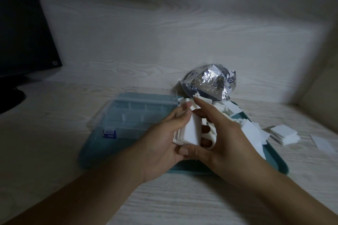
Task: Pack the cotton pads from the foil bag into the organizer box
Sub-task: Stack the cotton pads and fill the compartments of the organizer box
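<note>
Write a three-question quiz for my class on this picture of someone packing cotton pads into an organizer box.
1. True or false: the box lies closed on the tray.
2. What do both hands hold? A) the bag B) a stack of pads C) the box
3. Where does the bag lie relative to the box?

Key
1. True; its blue latch faces the person.
2. B; the left hand and the right hand grip one stack of pads between them.
3. To the right of it, at the tray's far edge, with loose pads spilled nearby.
</note>
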